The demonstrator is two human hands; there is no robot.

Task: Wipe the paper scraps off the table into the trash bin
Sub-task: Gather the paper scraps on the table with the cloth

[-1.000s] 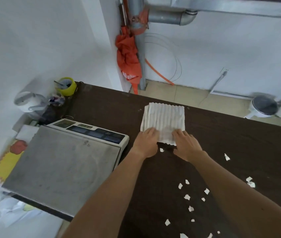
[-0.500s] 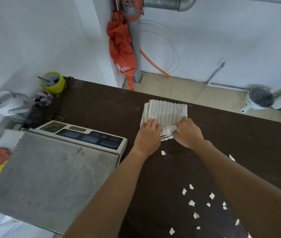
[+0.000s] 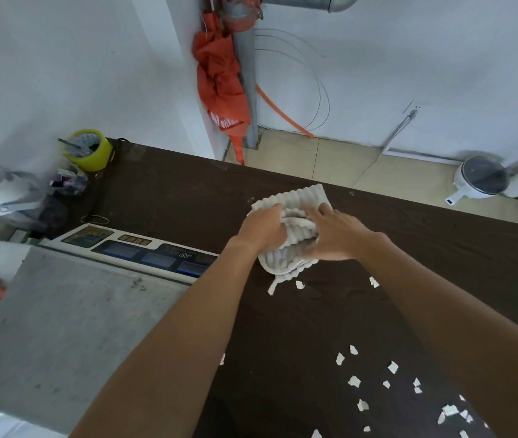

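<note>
- Near the tabletop's far edge: our left hand [image 3: 264, 227] and right hand [image 3: 333, 233] both clench the bunched ribbed cloth [image 3: 292, 226]; fingertips buried in folds.
- Paper scraps [image 3: 355, 381] scattered toward near-right corner, some cut off by frame.
- Trash bin: can't see it.
- Dark table [image 3: 172, 200], scale [image 3: 71, 311] at left edge, white walls.

White plastered walls [image 3: 409, 58] meet at a corner where a grey metal pipe [image 3: 249, 99] runs down to the beige tiled floor [image 3: 330, 162]. An orange cloth [image 3: 219, 86] hangs beside the pipe. A white pot with a dark lid [image 3: 480, 181] stands on the floor against the wall.
</note>
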